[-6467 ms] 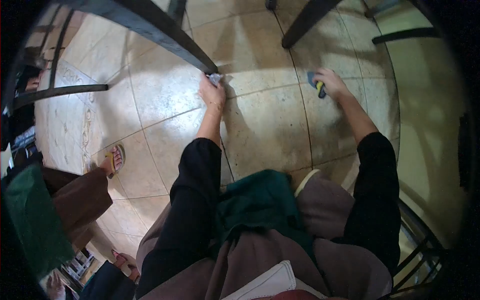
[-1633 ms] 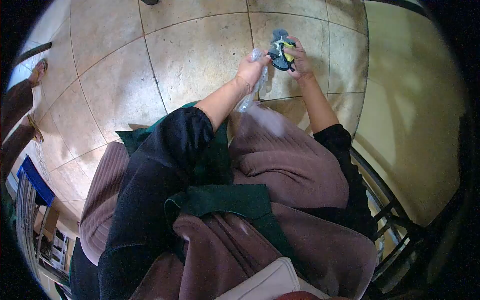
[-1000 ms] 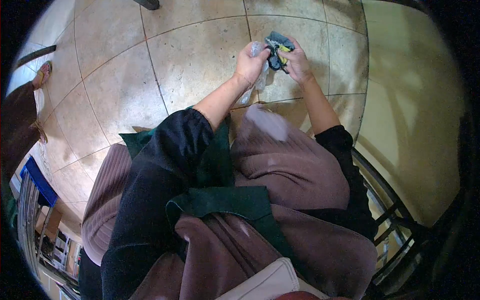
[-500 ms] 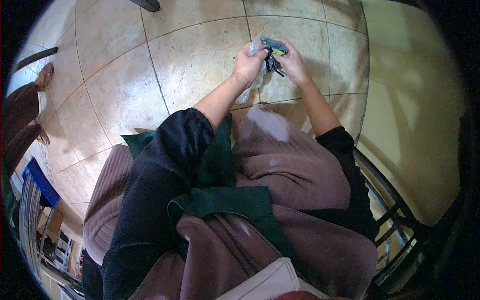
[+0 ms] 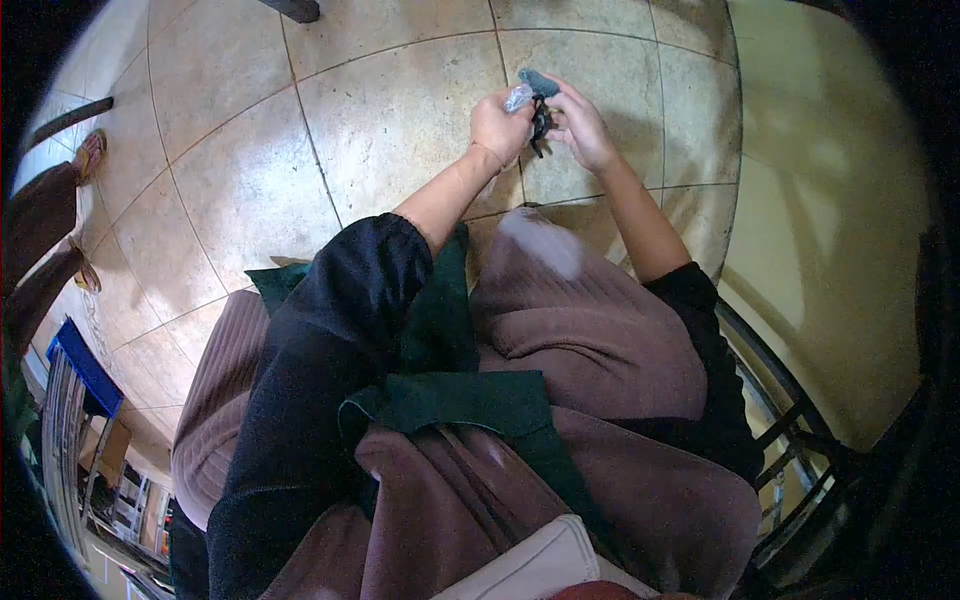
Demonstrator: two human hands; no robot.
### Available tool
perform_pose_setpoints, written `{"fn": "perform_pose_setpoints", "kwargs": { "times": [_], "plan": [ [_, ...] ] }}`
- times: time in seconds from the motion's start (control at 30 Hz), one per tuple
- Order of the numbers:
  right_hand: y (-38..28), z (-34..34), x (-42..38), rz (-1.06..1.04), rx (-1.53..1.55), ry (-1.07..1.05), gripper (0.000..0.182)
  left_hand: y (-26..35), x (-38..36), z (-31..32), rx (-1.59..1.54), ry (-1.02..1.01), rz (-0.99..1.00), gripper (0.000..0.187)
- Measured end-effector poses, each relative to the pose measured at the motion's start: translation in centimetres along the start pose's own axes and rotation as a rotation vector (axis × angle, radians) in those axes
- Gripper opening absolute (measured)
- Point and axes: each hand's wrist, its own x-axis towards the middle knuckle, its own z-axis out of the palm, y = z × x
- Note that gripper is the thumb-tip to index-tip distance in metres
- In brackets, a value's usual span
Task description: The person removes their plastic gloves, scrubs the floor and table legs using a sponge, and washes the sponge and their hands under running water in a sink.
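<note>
My left hand (image 5: pixel 500 125) is closed on a crumpled piece of clear plastic (image 5: pixel 519 97), part of which sticks out above the fist. Between my two hands is a small grey-blue item (image 5: pixel 538 82), with black strands (image 5: pixel 541 128) hanging below it. My right hand (image 5: pixel 583 125) is at the right side of these things, its thumb and fingers partly spread and touching or very near them. Both hands are held out over the tiled floor (image 5: pixel 400 120), beyond my knees. What exactly the small items are is too small to tell.
Brown cloth and a dark green cloth (image 5: pixel 450 400) cover my lap. Another person's sandalled foot (image 5: pixel 90 155) shows at the left, above a blue object (image 5: pixel 85 367) and metal racks. A black metal frame (image 5: pixel 775 370) and a pale wall (image 5: pixel 830 220) stand at the right.
The fingers of my right hand have loosened and spread a little. The yellow-green patch seen between my hands earlier no longer shows, and less plastic hangs below my left hand.
</note>
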Motion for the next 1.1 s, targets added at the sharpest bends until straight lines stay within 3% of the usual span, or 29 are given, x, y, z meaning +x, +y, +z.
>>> {"fn": "perform_pose_setpoints", "kwargs": {
  "times": [0.07, 0.13, 0.33, 0.47, 0.6, 0.67, 0.7, 0.73, 0.8, 0.83, 1.1],
  "plan": [
    [0.2, 0.0, 0.2, -0.076, -0.155, 0.019, 0.041, -0.3, 0.3, 0.0, 0.029, -0.044, -0.033, 0.020],
    [0.6, -0.1, 0.4, -0.151, -0.310, 0.039, 0.043, -1.4, 0.9, 0.3, -0.369, -0.124, -0.134, 0.020],
    [2.6, -3.6, 2.6, -0.364, -0.635, 0.067, 0.044, -2.2, 1.2, 0.5, -0.763, -0.168, -0.166, 0.016],
    [-0.4, -4.9, 2.5, -0.337, -0.770, 0.113, 0.038, -2.9, 1.4, -1.5, -0.658, -0.143, -0.133, 0.015],
    [-2.0, -7.0, 5.0, -0.383, -0.688, 0.085, 0.039, -3.0, 1.2, -4.5, -0.727, -0.190, -0.270, 0.016],
    [-3.3, -6.8, 5.9, -0.317, -1.038, 0.170, 0.039, -2.9, 1.1, -5.3, -0.815, -0.159, -0.296, 0.013],
    [-2.9, -6.7, 6.7, -0.454, -1.220, 0.212, 0.038, -2.9, 1.0, -5.7, -0.797, -0.138, -0.315, 0.015],
    [-2.3, -6.4, 7.3, -0.452, -1.219, 0.210, 0.038, -3.1, 1.0, -6.1, -0.797, -0.137, -0.316, 0.015],
    [-1.0, -5.6, 8.3, -0.656, -1.593, 0.197, 0.034, -3.6, 1.1, -6.8, -0.756, -0.079, -0.301, 0.016],
    [-1.0, -3.8, 7.1, -0.580, -1.752, 0.229, 0.029, -3.8, 1.1, -7.2, -0.735, -0.053, -0.292, 0.018],
    [2.8, -2.4, 2.3, -0.737, -1.825, 0.080, 0.035, -4.7, 0.6, -9.2, -0.683, -0.069, -0.292, 0.021]
  ]
}}
